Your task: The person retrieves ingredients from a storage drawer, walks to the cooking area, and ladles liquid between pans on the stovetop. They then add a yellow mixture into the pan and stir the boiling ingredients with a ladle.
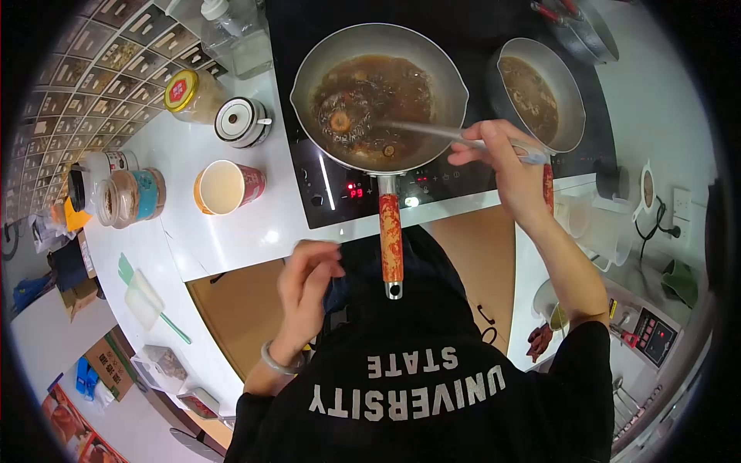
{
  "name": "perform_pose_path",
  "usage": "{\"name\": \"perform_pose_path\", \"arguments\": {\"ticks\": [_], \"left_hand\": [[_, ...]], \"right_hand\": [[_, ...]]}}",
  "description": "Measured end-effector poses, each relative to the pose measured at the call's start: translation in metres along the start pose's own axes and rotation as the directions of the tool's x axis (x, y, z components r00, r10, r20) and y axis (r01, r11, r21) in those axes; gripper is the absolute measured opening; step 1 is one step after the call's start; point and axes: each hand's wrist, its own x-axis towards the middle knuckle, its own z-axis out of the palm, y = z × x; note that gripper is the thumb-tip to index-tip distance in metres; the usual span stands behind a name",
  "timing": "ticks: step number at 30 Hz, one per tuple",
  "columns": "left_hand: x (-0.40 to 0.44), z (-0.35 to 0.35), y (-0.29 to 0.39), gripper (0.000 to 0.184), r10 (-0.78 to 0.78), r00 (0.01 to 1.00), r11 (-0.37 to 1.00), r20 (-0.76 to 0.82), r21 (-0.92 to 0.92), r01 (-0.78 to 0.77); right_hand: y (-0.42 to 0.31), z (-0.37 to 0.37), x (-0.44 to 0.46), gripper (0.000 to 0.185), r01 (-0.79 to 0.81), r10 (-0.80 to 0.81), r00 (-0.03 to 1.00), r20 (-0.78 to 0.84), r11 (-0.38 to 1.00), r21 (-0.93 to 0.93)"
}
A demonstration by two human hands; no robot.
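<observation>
My right hand (pixel 505 166) is closed round the handle of a grey long-handled utensil (pixel 432 131). Its far end dips into the brown bubbling liquid (pixel 370 108), so its head is hidden. That liquid, with a few round brown pieces in it, fills the bottom of a saucepan (pixel 309 73) on the cooktop. The pan's red-and-gold patterned handle (pixel 391 239) points towards my body. My left hand (pixel 303 285) hangs in front of the counter edge, left of this handle, fingers loosely curled and holding nothing I can see.
A second pan (pixel 571 100) of brown liquid sits right on the black cooktop (pixel 316 201). To the left stand a paper cup (pixel 222 189), a lidded white pot (pixel 241 123), a yellow-lidded jar (pixel 193 96) and another jar (pixel 131 198). A spatula (pixel 147 297) lies at the far left.
</observation>
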Motion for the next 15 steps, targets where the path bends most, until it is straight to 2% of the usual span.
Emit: {"name": "perform_pose_path", "arguments": {"ticks": [1,3,4,7,8,10,13,15], "left_hand": [[0.002,0.006,-0.008,0.026,-0.206,0.976,0.962,0.077,-0.169,0.216],[0.009,0.021,-0.015,0.035,-0.359,0.903,0.845,0.237,-0.327,0.422],[0.014,0.029,-0.016,0.040,-0.415,0.849,0.761,0.325,-0.387,0.520],[0.024,0.044,-0.018,0.054,-0.409,0.762,0.721,0.502,-0.334,0.607],[0.026,0.050,-0.016,0.050,-0.419,0.756,0.673,0.503,-0.387,0.630],[0.030,0.055,-0.014,0.047,-0.424,0.743,0.673,0.518,-0.369,0.641],[0.031,0.059,-0.013,0.045,-0.424,0.741,0.659,0.521,-0.384,0.647],[0.030,0.060,-0.012,0.044,-0.427,0.747,0.663,0.510,-0.385,0.642]], "right_hand": [[-0.004,0.001,0.000,0.027,0.128,-0.123,0.991,0.053,0.986,-0.103],[-0.018,0.001,0.001,0.020,0.389,-0.345,0.919,0.193,0.878,-0.279],[-0.029,-0.002,0.003,0.015,0.482,-0.390,0.875,0.286,0.756,-0.443],[-0.039,-0.004,0.010,0.015,0.704,-0.517,0.698,0.495,0.368,-0.608],[-0.037,-0.005,0.015,0.016,0.756,-0.545,0.620,0.564,0.224,-0.615],[-0.027,-0.007,0.025,0.020,0.809,-0.553,0.454,0.698,-0.073,-0.584],[-0.003,-0.004,0.032,0.024,0.769,-0.460,0.464,0.757,-0.216,-0.602],[0.018,0.002,0.040,0.026,0.771,-0.470,0.450,0.759,-0.225,-0.596]]}}
